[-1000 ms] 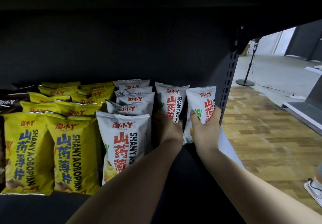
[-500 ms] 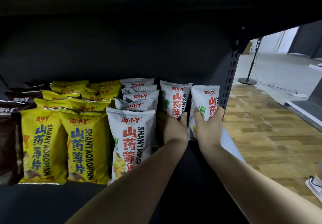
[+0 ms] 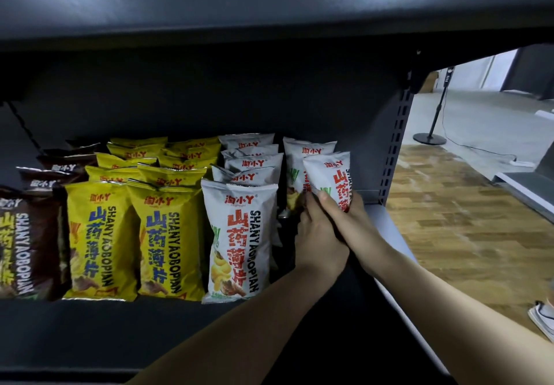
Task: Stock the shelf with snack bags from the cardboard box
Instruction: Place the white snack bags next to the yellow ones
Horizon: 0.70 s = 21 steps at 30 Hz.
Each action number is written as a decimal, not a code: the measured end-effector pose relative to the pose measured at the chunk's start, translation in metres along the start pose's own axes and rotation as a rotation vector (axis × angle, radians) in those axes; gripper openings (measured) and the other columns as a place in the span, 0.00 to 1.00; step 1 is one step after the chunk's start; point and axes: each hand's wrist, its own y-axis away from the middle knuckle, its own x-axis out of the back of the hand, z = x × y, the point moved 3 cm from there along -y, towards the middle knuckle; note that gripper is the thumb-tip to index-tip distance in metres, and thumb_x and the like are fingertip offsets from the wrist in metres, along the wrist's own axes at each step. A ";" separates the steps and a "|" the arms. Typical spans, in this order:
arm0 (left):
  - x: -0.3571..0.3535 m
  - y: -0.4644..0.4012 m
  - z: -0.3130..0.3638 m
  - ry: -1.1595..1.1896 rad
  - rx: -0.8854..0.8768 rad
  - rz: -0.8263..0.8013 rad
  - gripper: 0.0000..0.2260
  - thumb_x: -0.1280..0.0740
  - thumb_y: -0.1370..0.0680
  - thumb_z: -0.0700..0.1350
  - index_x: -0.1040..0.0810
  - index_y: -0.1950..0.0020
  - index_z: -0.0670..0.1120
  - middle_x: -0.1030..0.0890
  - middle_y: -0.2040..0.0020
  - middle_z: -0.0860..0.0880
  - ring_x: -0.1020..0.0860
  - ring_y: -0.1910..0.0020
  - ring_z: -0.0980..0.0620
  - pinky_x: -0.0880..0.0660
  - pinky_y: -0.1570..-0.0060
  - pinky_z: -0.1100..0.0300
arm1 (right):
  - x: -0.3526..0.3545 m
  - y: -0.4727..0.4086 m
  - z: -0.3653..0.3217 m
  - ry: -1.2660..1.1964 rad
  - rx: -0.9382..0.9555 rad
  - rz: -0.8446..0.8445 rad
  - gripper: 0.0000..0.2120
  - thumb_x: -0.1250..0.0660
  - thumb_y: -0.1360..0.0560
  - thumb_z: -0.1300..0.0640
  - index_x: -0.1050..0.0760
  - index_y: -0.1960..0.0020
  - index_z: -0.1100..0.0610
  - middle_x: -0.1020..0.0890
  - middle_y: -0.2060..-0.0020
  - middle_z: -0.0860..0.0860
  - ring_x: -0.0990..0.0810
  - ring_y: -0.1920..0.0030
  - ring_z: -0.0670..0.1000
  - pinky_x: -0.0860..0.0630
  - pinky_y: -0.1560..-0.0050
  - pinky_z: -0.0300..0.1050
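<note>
I see the right hand (image 3: 344,214) fingers (image 3: 325,197) curled round a white bag (image 3: 328,175), upright, just ahead of them on the shelf (image 3: 386,229). The left hand (image 3: 317,240) rests against the bag behind (image 3: 299,157); grip unclear. The right is nearer.

Yellow bags (image 3: 166,234), white bag (image 3: 239,240), brown bag (image 3: 18,243): "SHANYAOBOPIAN" + Chinese chars, all three.

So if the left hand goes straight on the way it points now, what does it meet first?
Probably the rear white bag, standing just beyond the left hand. Depth is unclear, so the hand may already touch its lower part.
</note>
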 end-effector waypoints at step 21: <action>-0.009 -0.048 -0.050 -0.248 0.007 0.220 0.32 0.63 0.25 0.59 0.38 0.29 0.44 0.31 0.34 0.47 0.33 0.30 0.49 0.36 0.31 0.56 | -0.034 -0.019 -0.009 0.199 0.056 0.200 0.36 0.26 0.33 0.41 0.35 0.34 0.59 0.29 0.39 0.54 0.28 0.37 0.52 0.29 0.34 0.51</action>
